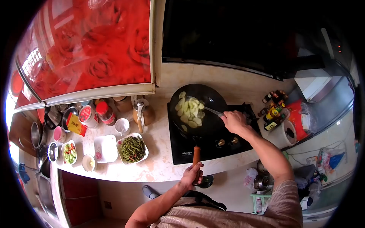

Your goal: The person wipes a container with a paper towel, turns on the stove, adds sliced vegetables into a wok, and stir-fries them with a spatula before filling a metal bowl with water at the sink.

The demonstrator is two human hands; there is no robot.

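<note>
Gripping a spatula (pixel 214 111) in the right hand (pixel 233 121), with fingers closed round its near end, by the right rim of the wok (pixel 213 116). Aiming leftward from that hand, along a long axis slanted slightly toward the wok's far side and directly at the pale slices (pixel 189 113). Heaped mostly in the left half of the wok, so left of the right hand and nearer to it than to the left. Hard to tell exactly where to end the spatula among the slices.

Clasping the handle (pixel 197 154) at its end in the left hand (pixel 192 174), on the near side of the wok. Running near to far there, roughly square to the spatula. Under the wok, a stove (pixel 243 142); well left of it, on the table (pixel 157 167), beans (pixel 132 149); to its right, bottles (pixel 274 113).
</note>
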